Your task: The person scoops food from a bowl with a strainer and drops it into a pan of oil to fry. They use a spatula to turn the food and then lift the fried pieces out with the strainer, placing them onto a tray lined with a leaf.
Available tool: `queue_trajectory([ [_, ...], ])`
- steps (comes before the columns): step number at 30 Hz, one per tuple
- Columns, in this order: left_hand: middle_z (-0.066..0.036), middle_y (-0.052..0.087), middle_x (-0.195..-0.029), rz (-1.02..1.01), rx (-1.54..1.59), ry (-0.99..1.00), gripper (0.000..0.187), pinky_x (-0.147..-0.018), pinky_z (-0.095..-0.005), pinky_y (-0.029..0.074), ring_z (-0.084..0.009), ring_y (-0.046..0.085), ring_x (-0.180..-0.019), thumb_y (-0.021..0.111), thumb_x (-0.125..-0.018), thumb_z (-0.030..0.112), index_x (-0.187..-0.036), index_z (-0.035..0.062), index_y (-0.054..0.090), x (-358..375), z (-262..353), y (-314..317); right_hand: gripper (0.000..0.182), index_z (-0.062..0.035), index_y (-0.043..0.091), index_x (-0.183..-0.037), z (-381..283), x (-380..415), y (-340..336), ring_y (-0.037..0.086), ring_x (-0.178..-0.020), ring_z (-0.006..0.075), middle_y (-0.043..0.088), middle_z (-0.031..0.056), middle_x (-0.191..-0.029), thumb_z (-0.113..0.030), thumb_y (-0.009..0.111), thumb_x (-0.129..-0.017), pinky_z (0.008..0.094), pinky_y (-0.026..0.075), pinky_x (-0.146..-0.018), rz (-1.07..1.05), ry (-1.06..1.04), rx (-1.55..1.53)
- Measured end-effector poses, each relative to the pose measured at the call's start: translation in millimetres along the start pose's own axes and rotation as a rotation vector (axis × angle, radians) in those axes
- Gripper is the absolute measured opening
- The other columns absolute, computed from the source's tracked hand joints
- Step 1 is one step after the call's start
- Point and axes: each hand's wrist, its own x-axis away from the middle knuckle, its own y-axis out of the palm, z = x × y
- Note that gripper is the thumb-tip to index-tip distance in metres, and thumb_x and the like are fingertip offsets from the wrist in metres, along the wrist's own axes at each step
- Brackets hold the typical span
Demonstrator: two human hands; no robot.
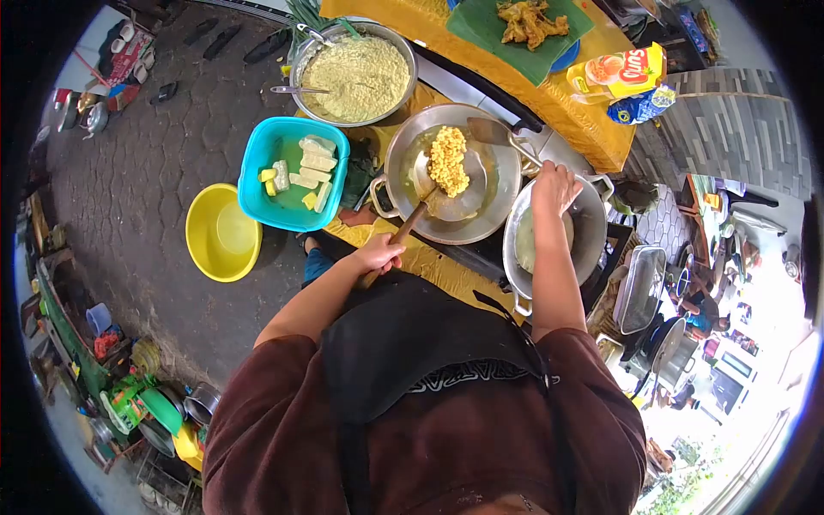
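Observation:
My left hand (378, 255) is wrapped round the wooden handle of a ladle (410, 225); its head reaches into a wide metal wok (393, 142). A clump of yellow, kernel-like food (448, 161) lies in the wok by the ladle's head, which it partly hides. My right hand (556, 189) is closed on the handle of a metal spatula (489, 130), whose flat blade is over the wok's far right side. Below my right forearm stands a second metal pan (590, 227) with some pale liquid in it.
Beyond the wok sits a bowl of yellow batter (365, 73) with spoons. On the left are a turquoise basin (266, 137) holding pale blocks and a yellow basin (225, 270). Fried food (532, 24) on a banana leaf (476, 30) and an oil pouch (618, 73) are at the back.

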Motion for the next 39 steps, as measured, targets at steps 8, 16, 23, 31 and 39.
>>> queue_trajectory([
  [8,-0.007,0.057,-0.066,-0.036,0.034,0.023,0.022,-0.036,-0.0251,0.037,-0.0091,0.045,-0.043,0.052,-0.086,0.025,-0.088,0.0044,0.044,-7.1,10.0,16.0,0.017,-0.0105,0.062,-0.089,-12.7,22.3,-8.5,0.050,-0.085,0.0215,0.055,0.0055,-0.082,-0.012,0.049,-0.077,0.0365,0.033,-0.078,0.219,-0.220,-0.058],
  [16,-0.008,0.056,-0.064,-0.056,-0.005,0.155,0.024,-0.033,-0.0258,0.036,-0.0103,0.044,-0.038,0.052,-0.086,0.025,-0.090,0.0021,0.044,-6.5,-15.3,17.5,0.023,-0.0142,0.063,-0.098,24.2,40.9,-4.4,0.055,-0.090,0.0256,0.060,0.0090,-0.095,-0.023,0.047,-0.083,0.0406,0.035,-0.079,0.062,0.242,-0.058],
  [23,-0.007,0.054,-0.062,0.016,0.072,0.134,0.023,-0.035,-0.0267,0.038,-0.0107,0.043,-0.036,0.049,-0.088,0.024,-0.089,0.0030,0.042,-14.6,-5.1,24.5,0.025,-0.0200,0.061,-0.103,25.6,41.8,17.9,0.056,-0.094,0.0263,0.061,0.0065,-0.099,-0.029,0.044,-0.088,0.0416,0.036,-0.082,-0.182,0.382,-0.125],
  [31,-0.007,0.056,-0.062,0.074,0.110,0.151,0.024,-0.038,-0.0261,0.036,-0.0100,0.046,-0.041,0.051,-0.086,0.025,-0.089,0.0027,0.045,-6.2,-47.9,32.9,0.029,-0.0143,0.061,-0.105,9.8,-3.1,33.6,0.057,-0.102,0.0288,0.060,0.0109,-0.109,-0.022,0.040,-0.086,0.0452,0.041,-0.082,-0.483,0.317,-0.151],
  [39,-0.006,0.055,-0.066,0.014,0.260,0.039,0.023,-0.043,-0.0235,0.035,-0.0094,0.044,-0.046,0.049,-0.088,0.025,-0.089,0.0026,0.046,13.0,-44.0,38.7,0.031,-0.0082,0.062,-0.107,-19.4,-21.4,83.6,0.056,-0.104,0.0276,0.058,0.0105,-0.114,-0.019,0.046,-0.083,0.0376,0.046,-0.081,-0.682,0.406,-0.169],
])
